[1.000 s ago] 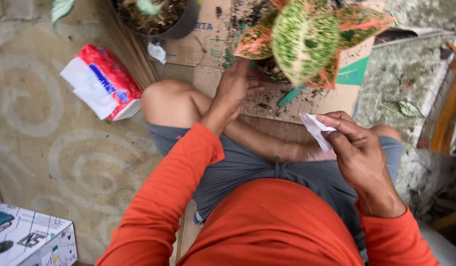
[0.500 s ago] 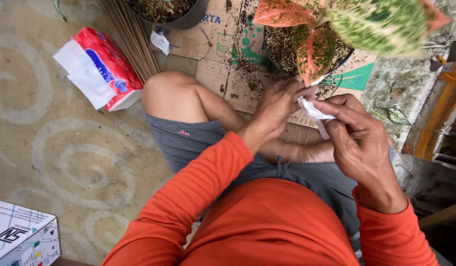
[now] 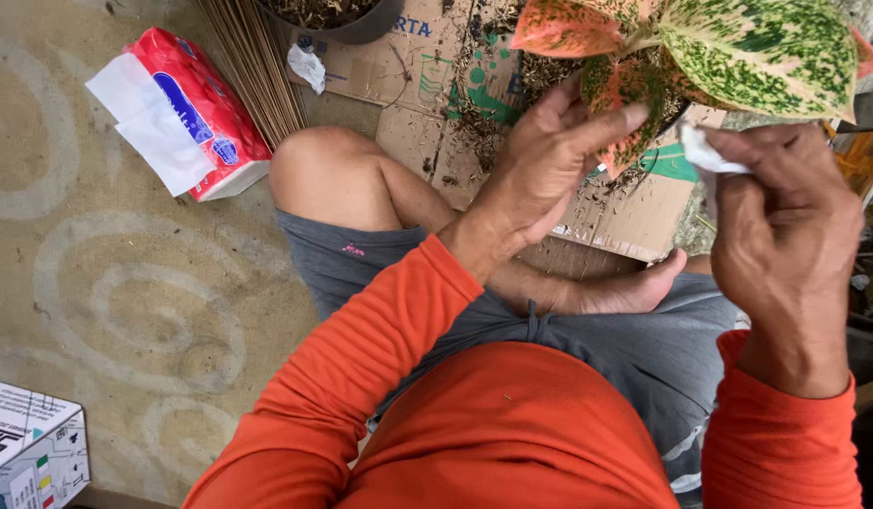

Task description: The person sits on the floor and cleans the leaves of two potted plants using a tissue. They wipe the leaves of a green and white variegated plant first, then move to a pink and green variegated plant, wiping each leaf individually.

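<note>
Orange-sleeved left hand (image 3: 549, 160) now up at leaf (image 3: 634, 104), w/ right hand (image 3: 785, 236) raised too.

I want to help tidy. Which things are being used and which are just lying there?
In use: left hand touching the speckled leaf; right hand holding a white tissue.
Lying about: tissue pack, stick bundle, crumpled tissue, cardboard, box.

Single head-worn view, looking steeply down over the seated person's lap, close in; floor (image 3: 125, 311) from 7 to 10 o'clock, cardboard (image 3: 436, 85) at 12.
</note>
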The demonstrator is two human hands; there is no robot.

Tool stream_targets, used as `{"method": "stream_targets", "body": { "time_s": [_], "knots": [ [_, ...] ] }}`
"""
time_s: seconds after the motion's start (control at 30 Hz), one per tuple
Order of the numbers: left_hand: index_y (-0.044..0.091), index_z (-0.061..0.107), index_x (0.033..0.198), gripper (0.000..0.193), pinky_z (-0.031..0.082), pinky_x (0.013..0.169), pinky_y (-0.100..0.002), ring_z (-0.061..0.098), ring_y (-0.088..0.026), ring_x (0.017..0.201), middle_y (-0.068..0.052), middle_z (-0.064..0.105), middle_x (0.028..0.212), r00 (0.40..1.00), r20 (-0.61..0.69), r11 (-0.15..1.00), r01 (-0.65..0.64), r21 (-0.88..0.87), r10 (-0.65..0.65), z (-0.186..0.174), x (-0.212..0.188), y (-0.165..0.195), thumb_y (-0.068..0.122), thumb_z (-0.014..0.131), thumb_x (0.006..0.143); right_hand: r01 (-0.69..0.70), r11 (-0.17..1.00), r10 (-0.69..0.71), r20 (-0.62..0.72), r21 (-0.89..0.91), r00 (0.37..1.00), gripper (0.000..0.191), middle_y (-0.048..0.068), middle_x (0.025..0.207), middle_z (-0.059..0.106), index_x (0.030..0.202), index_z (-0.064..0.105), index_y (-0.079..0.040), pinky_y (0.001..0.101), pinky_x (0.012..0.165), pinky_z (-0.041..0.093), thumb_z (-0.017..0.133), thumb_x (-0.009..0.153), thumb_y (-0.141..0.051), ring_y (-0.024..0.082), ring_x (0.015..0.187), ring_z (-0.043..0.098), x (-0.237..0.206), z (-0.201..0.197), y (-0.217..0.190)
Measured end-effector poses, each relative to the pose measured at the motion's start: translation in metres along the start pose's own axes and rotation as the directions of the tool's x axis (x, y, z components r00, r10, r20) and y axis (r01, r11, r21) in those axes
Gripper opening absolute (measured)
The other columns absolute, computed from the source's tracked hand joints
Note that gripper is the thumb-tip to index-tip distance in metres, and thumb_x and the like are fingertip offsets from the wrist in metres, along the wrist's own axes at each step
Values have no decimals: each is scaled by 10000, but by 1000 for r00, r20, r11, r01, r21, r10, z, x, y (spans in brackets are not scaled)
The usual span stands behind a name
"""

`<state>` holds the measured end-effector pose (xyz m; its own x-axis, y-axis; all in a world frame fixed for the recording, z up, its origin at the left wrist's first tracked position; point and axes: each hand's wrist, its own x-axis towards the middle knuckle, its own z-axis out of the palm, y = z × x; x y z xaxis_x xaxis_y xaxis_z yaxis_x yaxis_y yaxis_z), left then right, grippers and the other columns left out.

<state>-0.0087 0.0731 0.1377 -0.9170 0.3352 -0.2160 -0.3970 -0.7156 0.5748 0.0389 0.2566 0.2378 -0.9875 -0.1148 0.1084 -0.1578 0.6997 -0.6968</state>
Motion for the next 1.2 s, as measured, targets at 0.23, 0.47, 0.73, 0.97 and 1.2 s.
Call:
{"method": "stream_targets", "body": {
  "time_s": [0.23,0.47,0.73,0.97,1.2],
  "knots": [
    [16,342,1626,781,437,1158,-329,536,-191,1327,-101,544,1501,1000,-6,999,-17,-28,17,-23,-14,-9,-175,544,897,-215,976,214,39,20,976,319,87,677,583,1243,762,-9,324,497,320,533,1024,31,152,524,443,17,27,10],
    [27,376,1625,713,445,1019,-272,526,-120,1157,-50,563,1384,996,90,994,25,-103,-15,-26,-21,-11,-195,464,952,232,965,-233,8,-124,973,284,156,892,671,1225,690,40,346,633,464,486,1036,104,230,677,604,43,59,19],
    [72,375,1623,698,452,957,-263,524,-103,1049,-10,582,1340,991,112,988,86,-129,-72,-32,-23,-4,-179,452,976,342,917,-380,183,207,907,304,208,985,670,1146,692,24,352,668,546,463,955,85,259,824,641,20,40,-3],
    [58,358,1603,681,462,1048,-284,560,-102,1149,-17,582,1365,985,120,986,133,-102,-121,-24,-26,9,-179,395,965,149,985,-149,5,-89,989,337,184,937,733,1288,723,43,327,504,459,501,1043,104,167,564,557,44,61,21],
    [56,457,1549,525,439,1105,-337,553,-118,1130,-46,619,1305,916,399,929,111,-352,42,-26,-23,14,-127,489,1058,429,901,-431,-6,-64,903,298,222,1116,702,1274,677,38,409,792,571,535,1014,76,338,848,698,45,72,12]
  ]
}}
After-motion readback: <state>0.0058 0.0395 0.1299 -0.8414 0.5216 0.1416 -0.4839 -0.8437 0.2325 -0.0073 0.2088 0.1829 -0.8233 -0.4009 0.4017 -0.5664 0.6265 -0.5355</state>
